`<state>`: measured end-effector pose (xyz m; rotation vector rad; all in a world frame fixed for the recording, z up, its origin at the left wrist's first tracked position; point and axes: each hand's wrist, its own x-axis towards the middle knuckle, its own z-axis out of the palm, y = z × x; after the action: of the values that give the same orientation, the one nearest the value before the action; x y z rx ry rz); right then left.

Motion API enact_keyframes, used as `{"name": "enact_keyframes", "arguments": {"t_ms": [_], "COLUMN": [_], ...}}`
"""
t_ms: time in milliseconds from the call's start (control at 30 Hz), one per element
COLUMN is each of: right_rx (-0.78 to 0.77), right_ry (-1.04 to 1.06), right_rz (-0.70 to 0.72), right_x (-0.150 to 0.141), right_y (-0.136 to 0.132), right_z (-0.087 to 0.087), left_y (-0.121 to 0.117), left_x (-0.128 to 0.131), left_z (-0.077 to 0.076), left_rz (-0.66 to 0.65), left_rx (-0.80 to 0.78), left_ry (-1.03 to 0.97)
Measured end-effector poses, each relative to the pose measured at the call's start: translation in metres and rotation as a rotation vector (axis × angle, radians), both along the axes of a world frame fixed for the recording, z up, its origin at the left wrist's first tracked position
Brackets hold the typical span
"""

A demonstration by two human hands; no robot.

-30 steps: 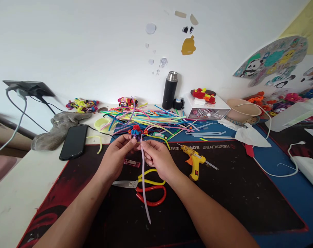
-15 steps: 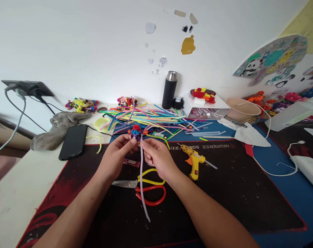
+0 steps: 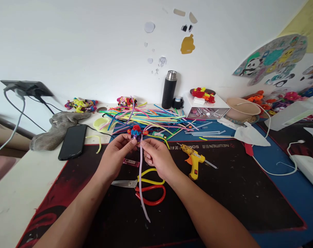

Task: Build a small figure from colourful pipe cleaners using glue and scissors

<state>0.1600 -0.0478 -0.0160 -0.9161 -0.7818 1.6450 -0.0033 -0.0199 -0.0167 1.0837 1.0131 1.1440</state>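
Observation:
Between my hands is a small pipe-cleaner figure (image 3: 136, 131) in red, blue and purple. My left hand (image 3: 118, 151) is closed on it, the thumb pressing its front. My right hand (image 3: 156, 155) pinches a pale lilac pipe cleaner (image 3: 141, 182) near its top, close against the figure. The rest of that strip hangs down in front of the scissors (image 3: 148, 187), which have one yellow and one red handle and lie on the black mat. Where the strip meets the figure is hidden by my fingers.
A yellow glue gun (image 3: 195, 160) lies right of my hands. Behind them spreads a pile of coloured pipe cleaners (image 3: 146, 117), with a black thermos (image 3: 169, 90) beyond. A phone (image 3: 72, 142) rests against a grey plush object (image 3: 53, 131) at left. A white box (image 3: 208, 108) stands back right.
Hardly anything differs. The whole view has shifted very slightly; both hands keep the same hold on the figure and the lilac strip.

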Motion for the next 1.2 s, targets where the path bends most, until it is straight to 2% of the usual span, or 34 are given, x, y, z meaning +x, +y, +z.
{"name": "enact_keyframes", "arguments": {"t_ms": [1200], "right_rx": [0.007], "right_ry": [-0.002], "right_rz": [0.018], "right_x": [0.0005], "right_y": [-0.0004], "right_z": [0.0023], "left_y": [-0.0008], "left_x": [-0.0013], "left_z": [0.0001], "left_rz": [-0.010], "left_rx": [-0.014], "left_ry": [0.010]}}
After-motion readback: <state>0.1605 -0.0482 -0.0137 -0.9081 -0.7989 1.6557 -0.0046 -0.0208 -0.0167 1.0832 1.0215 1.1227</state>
